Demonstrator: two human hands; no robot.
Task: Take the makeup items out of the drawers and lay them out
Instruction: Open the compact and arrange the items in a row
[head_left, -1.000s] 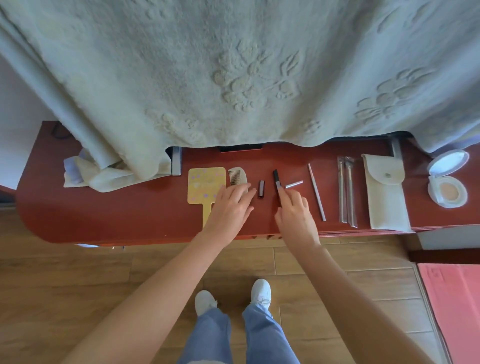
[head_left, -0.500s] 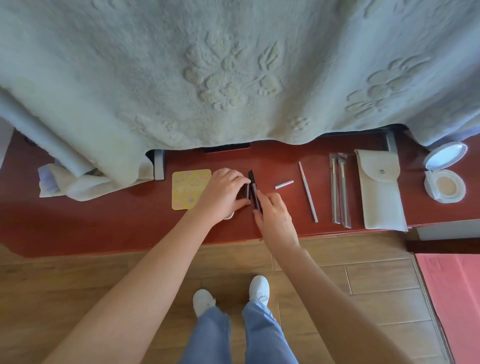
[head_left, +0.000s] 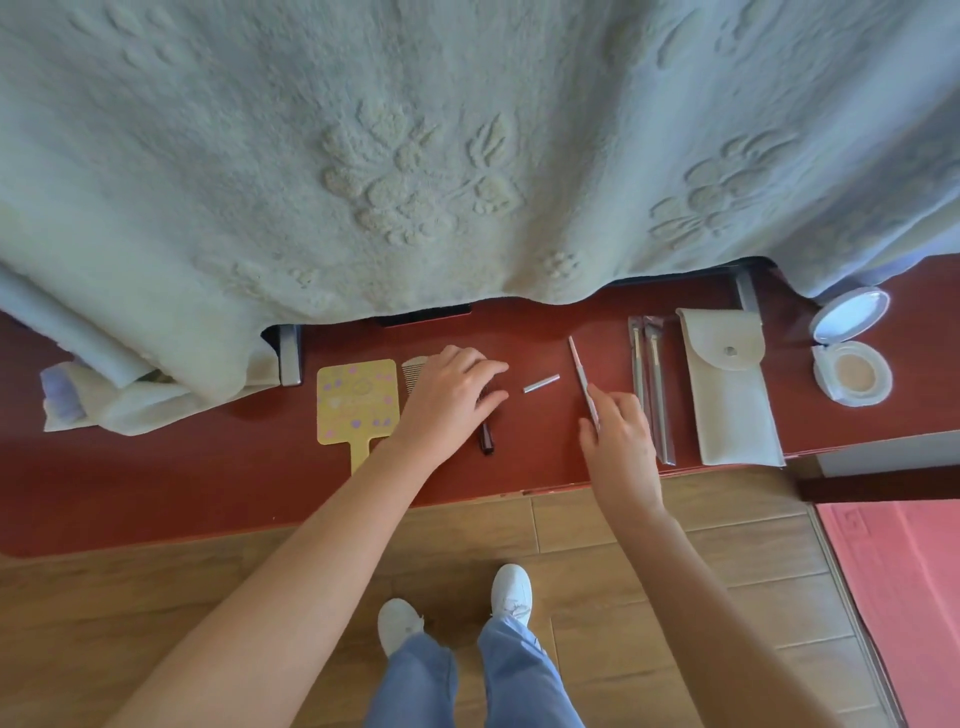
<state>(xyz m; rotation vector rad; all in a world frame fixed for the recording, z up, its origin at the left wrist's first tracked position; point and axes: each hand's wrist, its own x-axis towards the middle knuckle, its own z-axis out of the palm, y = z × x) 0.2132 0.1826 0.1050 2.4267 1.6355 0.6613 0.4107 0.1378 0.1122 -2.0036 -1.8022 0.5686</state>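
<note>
Along the counter's (head_left: 156, 483) front edge the makeup items lie in a tidy row, left hand (head_left: 447, 400) closed over the dark tube (head_left: 487, 441), right hand (head_left: 618, 441) pinching the thin pencil (head_left: 579, 371) to straighten it.

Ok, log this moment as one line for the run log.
left hand: resting on dark tube | right hand: fingers on thin pencil | silver cap: lying apart between hands | compact: open

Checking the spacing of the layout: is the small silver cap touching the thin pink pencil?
Apart. The head view shows bare red tabletop between the silver cap and the pink pencil.
</note>
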